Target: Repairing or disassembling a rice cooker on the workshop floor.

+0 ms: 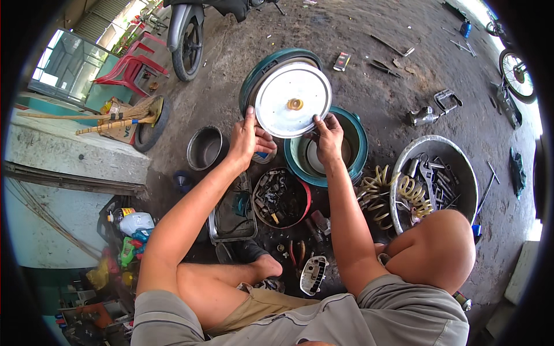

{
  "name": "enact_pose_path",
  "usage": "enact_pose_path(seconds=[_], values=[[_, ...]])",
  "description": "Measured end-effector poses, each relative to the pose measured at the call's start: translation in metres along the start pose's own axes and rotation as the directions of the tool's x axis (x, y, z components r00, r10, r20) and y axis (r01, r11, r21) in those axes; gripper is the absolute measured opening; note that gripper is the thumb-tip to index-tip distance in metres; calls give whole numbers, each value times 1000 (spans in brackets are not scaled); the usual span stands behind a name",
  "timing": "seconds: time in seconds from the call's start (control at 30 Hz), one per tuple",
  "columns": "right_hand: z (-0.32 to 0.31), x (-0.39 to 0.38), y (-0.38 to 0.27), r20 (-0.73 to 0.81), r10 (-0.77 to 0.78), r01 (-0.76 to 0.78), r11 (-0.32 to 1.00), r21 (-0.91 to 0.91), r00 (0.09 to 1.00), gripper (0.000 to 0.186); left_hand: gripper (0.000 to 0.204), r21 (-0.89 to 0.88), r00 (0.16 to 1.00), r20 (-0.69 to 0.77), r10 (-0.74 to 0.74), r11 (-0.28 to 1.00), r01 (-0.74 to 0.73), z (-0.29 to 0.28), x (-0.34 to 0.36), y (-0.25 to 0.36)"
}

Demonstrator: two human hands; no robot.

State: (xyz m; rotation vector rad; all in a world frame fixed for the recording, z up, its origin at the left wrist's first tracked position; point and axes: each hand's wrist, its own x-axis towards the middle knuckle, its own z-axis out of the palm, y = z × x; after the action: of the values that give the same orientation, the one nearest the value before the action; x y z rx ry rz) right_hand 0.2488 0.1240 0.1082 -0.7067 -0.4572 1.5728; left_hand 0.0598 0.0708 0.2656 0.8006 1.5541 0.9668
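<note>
Both my hands hold up a round white plate (280,89) with a brass-coloured hub at its centre. My right hand (328,135) pinches its lower right edge between thumb and fingers. At its lower left edge, my left hand (248,138) has the thumb raised against the rim and the fingers curled beneath. Behind the plate shows a dark teal round lid (248,86); whether the two are joined I cannot tell. Below them stands a teal round tub (362,141), partly hidden by my right hand. A can (264,155) is half covered by my left hand.
A metal pot (205,148), a basin of small parts (309,199) and a rectangular tray (234,235) lie near my legs. On the right are a grey tub (474,184) of tools and coil springs (411,190). A motorbike wheel (186,49) and red chair (131,69) stand beyond.
</note>
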Motion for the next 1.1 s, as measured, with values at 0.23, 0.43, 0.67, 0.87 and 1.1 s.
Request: enact_pose_path(seconds=[0.23,0.43,0.67,0.87,1.1], values=[[13,9,9,-24,87,-86,995,41,996,22,32,555,859,42,511,703,-445,-5,5,-2],[24,11,23,-218,-103,28,945,-325,971,42,27,703,692,149,707,416,-577,3,8,5],[6,0,15,-459,-231,201,973,-115,858,51,30,686,620,166,767,362,-632,15,1,-1],[-40,-8,16,23,93,-91,857,508,995,61,28,240,912,23,410,883,-403,20,11,-28],[8,-18,0,161,-34,-8,968,251,986,78,22,-316,886,215,-410,829,461,4,24,-29]])
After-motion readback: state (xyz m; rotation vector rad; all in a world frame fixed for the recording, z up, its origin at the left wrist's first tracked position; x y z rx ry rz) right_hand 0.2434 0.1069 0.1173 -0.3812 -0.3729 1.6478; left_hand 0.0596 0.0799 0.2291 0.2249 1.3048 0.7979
